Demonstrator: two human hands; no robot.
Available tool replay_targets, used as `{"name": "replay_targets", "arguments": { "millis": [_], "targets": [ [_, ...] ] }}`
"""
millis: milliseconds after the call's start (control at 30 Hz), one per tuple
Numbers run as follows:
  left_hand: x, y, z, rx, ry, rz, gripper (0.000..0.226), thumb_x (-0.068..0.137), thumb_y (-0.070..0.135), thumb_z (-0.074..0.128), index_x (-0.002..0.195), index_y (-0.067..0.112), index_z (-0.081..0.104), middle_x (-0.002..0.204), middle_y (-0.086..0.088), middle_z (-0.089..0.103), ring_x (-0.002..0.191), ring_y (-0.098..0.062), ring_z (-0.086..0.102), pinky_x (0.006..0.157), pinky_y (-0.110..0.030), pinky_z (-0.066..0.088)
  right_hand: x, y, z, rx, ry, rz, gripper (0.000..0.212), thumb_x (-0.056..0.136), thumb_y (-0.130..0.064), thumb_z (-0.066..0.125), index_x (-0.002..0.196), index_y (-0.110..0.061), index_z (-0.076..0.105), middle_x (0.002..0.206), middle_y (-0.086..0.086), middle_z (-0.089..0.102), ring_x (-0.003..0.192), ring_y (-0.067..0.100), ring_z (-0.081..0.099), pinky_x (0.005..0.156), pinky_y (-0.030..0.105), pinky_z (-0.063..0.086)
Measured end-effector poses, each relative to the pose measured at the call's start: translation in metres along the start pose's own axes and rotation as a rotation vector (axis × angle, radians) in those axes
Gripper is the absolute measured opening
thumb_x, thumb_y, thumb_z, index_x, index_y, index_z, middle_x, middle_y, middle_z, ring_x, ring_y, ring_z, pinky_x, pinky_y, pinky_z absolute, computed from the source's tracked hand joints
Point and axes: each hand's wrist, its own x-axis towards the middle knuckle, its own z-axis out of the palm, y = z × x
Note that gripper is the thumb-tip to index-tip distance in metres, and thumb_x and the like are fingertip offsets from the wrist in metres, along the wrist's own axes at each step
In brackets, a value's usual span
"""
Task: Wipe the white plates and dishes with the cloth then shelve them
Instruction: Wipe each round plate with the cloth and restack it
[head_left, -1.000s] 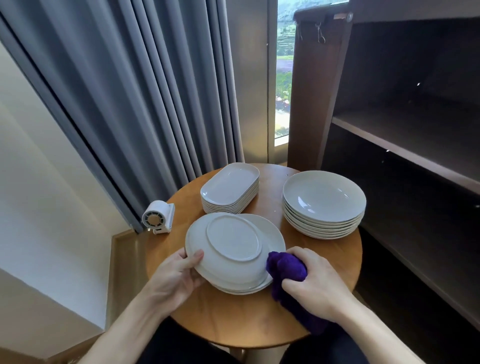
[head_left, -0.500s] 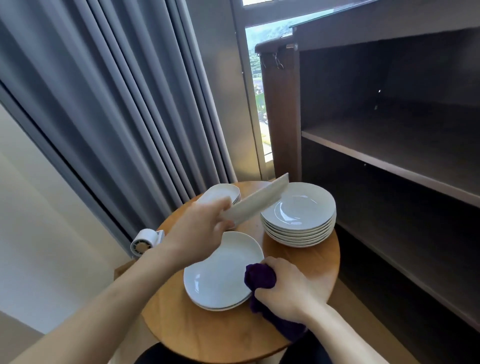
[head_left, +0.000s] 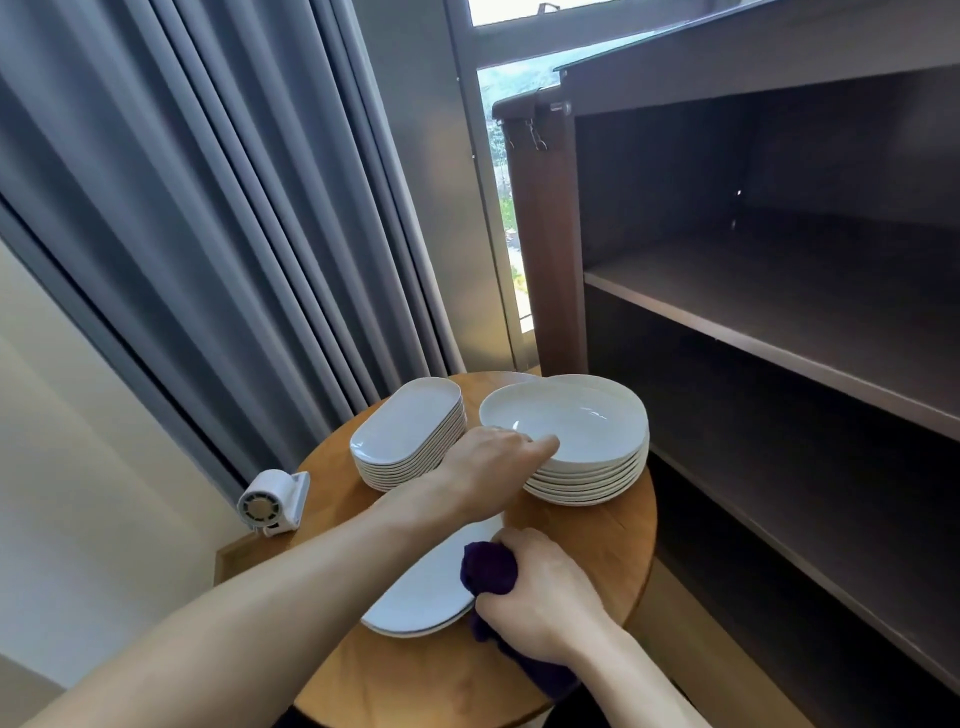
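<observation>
My left hand (head_left: 491, 452) grips the left rim of a round white plate (head_left: 576, 418), thumb on top, and holds it right way up on the stack of round white plates (head_left: 587, 480) at the table's far right; the plate sits shifted a little left of the stack. Near me, my right hand (head_left: 543, 597) grips a bunched purple cloth (head_left: 488, 566) at the right edge of a low pile of white plates (head_left: 431, 590). My left forearm crosses over that pile. A stack of oval white dishes (head_left: 410, 431) stands at the far left.
All this rests on a small round wooden table (head_left: 592, 540). A dark wooden shelf unit (head_left: 769, 332) with bare boards stands right beside the table. A small white fan (head_left: 272, 501) sits at the table's left edge, against grey curtains (head_left: 234, 234).
My left hand lifted the top plate off the near pile, turned it right way up and carried it right onto the round stack. The right hand stayed put with the cloth.
</observation>
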Motion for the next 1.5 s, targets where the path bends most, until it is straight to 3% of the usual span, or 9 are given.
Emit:
{"name": "replay_targets", "arguments": {
  "millis": [200, 300, 467, 667, 867, 1067, 1267, 1400, 1500],
  "targets": [
    [0.006, -0.001, 0.012, -0.067, -0.04, -0.071, 0.035, 0.085, -0.006, 0.054, 0.094, 0.022, 0.035, 0.075, -0.002, 0.051, 0.063, -0.027, 0.045, 0.052, -0.032, 0.027, 0.003, 0.003, 0.004, -0.031, 0.023, -0.028, 0.037, 0.068, -0.043, 0.062, 0.103, -0.037, 0.054, 0.104, -0.014, 0.053, 0.091, 0.016, 0.058, 0.07, 0.03, 0.046],
    [0.015, -0.003, 0.014, -0.171, -0.095, -0.175, 0.018, 0.094, 0.006, 0.056, 0.096, 0.022, 0.047, 0.085, -0.003, 0.057, 0.078, -0.028, 0.058, 0.051, -0.029, 0.029, 0.005, 0.003, 0.006, -0.035, 0.026, -0.023, 0.039, 0.066, -0.044, 0.062, 0.104, -0.038, 0.054, 0.106, -0.015, 0.053, 0.093, 0.016, 0.058, 0.07, 0.03, 0.045],
    [0.031, 0.003, 0.024, -0.312, -0.21, -0.306, 0.039, 0.089, 0.02, 0.06, 0.127, 0.024, 0.056, 0.119, -0.005, 0.064, 0.111, -0.029, 0.056, 0.085, -0.036, 0.044, 0.005, 0.004, 0.006, -0.02, 0.025, -0.026, 0.045, 0.068, -0.047, 0.062, 0.112, -0.04, 0.054, 0.113, -0.015, 0.054, 0.1, 0.016, 0.057, 0.08, 0.032, 0.051],
    [0.025, 0.009, 0.028, -0.436, -0.34, -0.291, 0.06, 0.085, 0.033, 0.064, 0.141, 0.021, 0.044, 0.137, -0.007, 0.052, 0.136, -0.026, 0.041, 0.123, -0.046, 0.018, 0.003, 0.004, 0.003, 0.001, 0.018, -0.024, 0.043, 0.067, -0.046, 0.062, 0.109, -0.041, 0.053, 0.116, -0.017, 0.055, 0.103, 0.014, 0.057, 0.088, 0.034, 0.052],
    [-0.067, -0.02, 0.022, -0.699, 0.016, -0.46, 0.048, 0.094, 0.029, 0.064, 0.14, 0.026, 0.052, 0.143, 0.009, 0.053, 0.134, -0.007, 0.044, 0.112, -0.024, 0.034, 0.002, 0.006, 0.002, -0.005, 0.018, -0.029, 0.039, 0.066, -0.049, 0.063, 0.102, -0.043, 0.052, 0.102, -0.018, 0.051, 0.091, 0.006, 0.055, 0.074, 0.026, 0.044],
    [-0.224, -0.045, 0.066, -0.613, -0.135, -0.636, 0.03, 0.095, 0.043, 0.062, 0.125, 0.042, 0.059, 0.154, 0.019, 0.039, 0.146, -0.001, 0.03, 0.121, -0.032, 0.026, 0.005, 0.002, 0.005, -0.032, 0.023, 0.004, 0.035, 0.061, -0.051, 0.061, 0.094, -0.045, 0.053, 0.097, -0.017, 0.054, 0.084, 0.004, 0.056, 0.067, 0.023, 0.039],
    [-0.261, -0.041, 0.083, -0.774, -0.106, -0.608, 0.047, 0.091, 0.055, 0.061, 0.136, 0.053, 0.047, 0.153, 0.048, 0.007, 0.143, 0.014, 0.023, 0.116, -0.02, 0.028, -0.001, -0.007, 0.004, -0.094, 0.017, 0.023, 0.03, 0.065, -0.048, 0.064, 0.093, -0.042, 0.056, 0.095, -0.015, 0.057, 0.082, 0.007, 0.058, 0.072, 0.033, 0.05],
    [-0.25, -0.043, 0.079, -0.833, -0.133, -0.622, 0.039, 0.091, 0.053, 0.064, 0.127, 0.048, 0.048, 0.157, 0.04, 0.0, 0.145, 0.001, 0.031, 0.111, -0.021, 0.033, -0.01, -0.014, 0.013, -0.312, 0.029, -0.043, 0.034, 0.071, -0.048, 0.066, 0.102, -0.043, 0.053, 0.104, -0.021, 0.051, 0.09, 0.006, 0.056, 0.079, 0.034, 0.053],
    [-0.25, -0.042, 0.078, -0.895, -0.195, -0.671, 0.055, 0.093, 0.049, 0.062, 0.144, 0.042, 0.041, 0.166, 0.025, -0.003, 0.15, -0.004, 0.025, 0.117, -0.023, 0.026, -0.01, -0.024, 0.027, -0.612, 0.063, -0.072, 0.046, 0.078, -0.053, 0.065, 0.119, -0.042, 0.048, 0.117, -0.019, 0.045, 0.097, 0.008, 0.05, 0.085, 0.03, 0.049]
  ]
}}
